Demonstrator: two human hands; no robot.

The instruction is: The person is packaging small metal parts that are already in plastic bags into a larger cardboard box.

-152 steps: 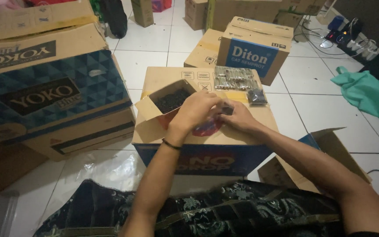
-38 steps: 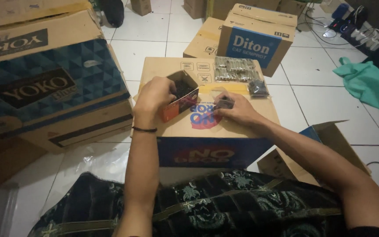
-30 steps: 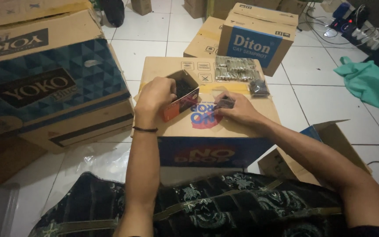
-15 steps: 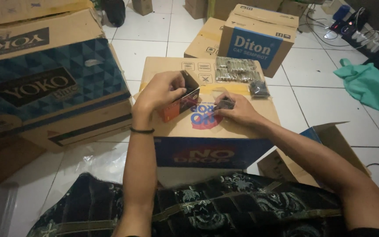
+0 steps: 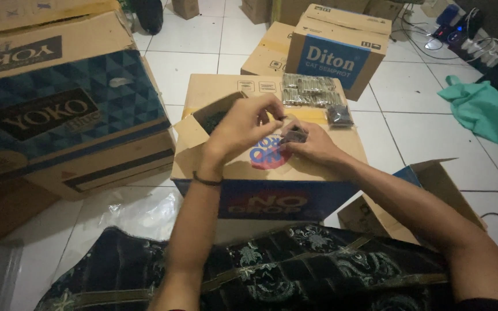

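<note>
My right hand (image 5: 316, 147) rests on top of a large cardboard carton (image 5: 272, 173) and holds a small clear plastic bag (image 5: 294, 136) with dark contents. My left hand (image 5: 242, 130) hovers just left of it, fingertips pinched at the bag's upper edge. Behind my left hand, a small open cardboard box (image 5: 210, 119) of tiny dark parts sits on the carton's left corner. A black band is on my left wrist.
Filled clear packets (image 5: 309, 91) and a dark packet (image 5: 339, 117) lie at the carton's far edge. A big blue-patterned box (image 5: 59, 109) stands left, a blue-and-brown box (image 5: 338, 49) behind, an open box (image 5: 433, 190) right. Green cloth (image 5: 485, 112) lies on the tiled floor.
My left hand has let the small open box, which it held tilted up, down onto the carton. It has moved right to meet my right hand at the bag.
</note>
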